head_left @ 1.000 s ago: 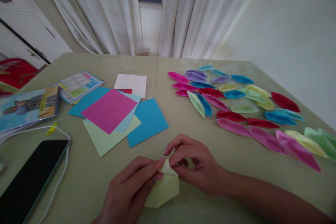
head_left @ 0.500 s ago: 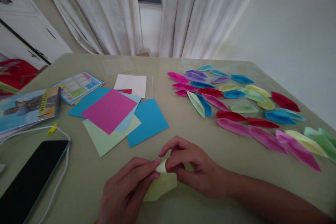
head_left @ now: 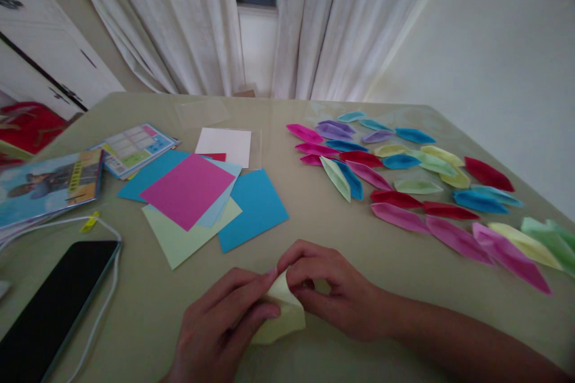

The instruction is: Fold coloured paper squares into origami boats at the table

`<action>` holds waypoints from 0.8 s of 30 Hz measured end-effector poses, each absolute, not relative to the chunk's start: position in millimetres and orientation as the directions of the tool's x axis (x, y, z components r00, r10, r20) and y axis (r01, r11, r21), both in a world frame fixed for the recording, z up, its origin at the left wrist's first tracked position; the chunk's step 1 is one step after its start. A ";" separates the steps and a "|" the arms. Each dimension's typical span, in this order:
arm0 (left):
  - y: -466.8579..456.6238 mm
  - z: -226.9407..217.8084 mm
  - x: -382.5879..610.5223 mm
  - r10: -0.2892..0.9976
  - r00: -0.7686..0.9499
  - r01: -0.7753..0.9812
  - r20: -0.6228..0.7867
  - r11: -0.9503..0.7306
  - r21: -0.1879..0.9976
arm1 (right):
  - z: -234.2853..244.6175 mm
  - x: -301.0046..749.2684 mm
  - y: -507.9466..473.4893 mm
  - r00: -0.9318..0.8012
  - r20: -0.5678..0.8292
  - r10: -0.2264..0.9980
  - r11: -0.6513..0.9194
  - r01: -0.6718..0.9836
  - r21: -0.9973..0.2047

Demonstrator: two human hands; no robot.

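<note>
A partly folded sheet of pale yellow paper [head_left: 279,326] is held low over the table, close in front of me. My left hand [head_left: 224,317] grips it from the left, thumb on the near face and fingers behind. My right hand [head_left: 332,293] pinches its upper right edge between thumb and fingers, where a flap stands up. The fingertips partly cover the folds. Beyond my hands lies a blue paper square [head_left: 258,209], with a pale green square [head_left: 179,245] and a magenta square [head_left: 188,188] overlapping to its left.
Several folded paper pieces in many colours, among them a pink one [head_left: 458,240], spread over the right of the table [head_left: 309,209]. At left lie a phone [head_left: 54,305], a white cable [head_left: 117,269], a booklet [head_left: 49,182] and printed cards [head_left: 139,146]. A white square [head_left: 224,145] lies behind.
My left thumb has shifted slightly right along the yellow paper. The right fingertips have closed on its upper edge, and the flap there stands more open. Other things stay put.
</note>
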State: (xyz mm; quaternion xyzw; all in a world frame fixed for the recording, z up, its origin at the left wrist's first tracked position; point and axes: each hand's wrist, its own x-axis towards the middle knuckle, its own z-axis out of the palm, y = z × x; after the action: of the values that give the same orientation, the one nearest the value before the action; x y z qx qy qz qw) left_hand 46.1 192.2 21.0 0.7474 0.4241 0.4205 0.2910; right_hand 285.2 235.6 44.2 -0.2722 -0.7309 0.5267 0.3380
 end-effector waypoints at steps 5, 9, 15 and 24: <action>188.9 22.2 48.1 0.928 0.146 0.378 0.343 -0.373 0.847 | 41.8 284.7 233.7 -0.469 0.109 0.877 0.118 -0.010 -0.993; 186.8 21.7 49.3 0.947 0.100 0.362 0.305 -0.320 0.876 | 43.5 282.8 230.9 -0.468 0.018 0.884 0.008 -0.023 -1.000; 188.0 23.9 47.2 0.890 0.291 0.359 0.351 -0.442 0.822 | 47.8 279.8 228.7 -0.451 -0.056 0.891 -0.026 0.072 -0.997; 184.3 22.0 59.8 0.940 0.141 0.254 0.310 -0.336 0.907 | 51.4 280.4 226.8 -0.432 -0.118 0.894 -0.117 0.030 -0.993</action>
State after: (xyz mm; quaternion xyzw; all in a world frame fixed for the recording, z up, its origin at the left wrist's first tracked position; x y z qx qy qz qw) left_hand 59.8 184.3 22.0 0.6640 0.4498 0.4767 0.3597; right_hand 280.4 226.8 51.4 -0.4064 -0.5681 0.6272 0.3446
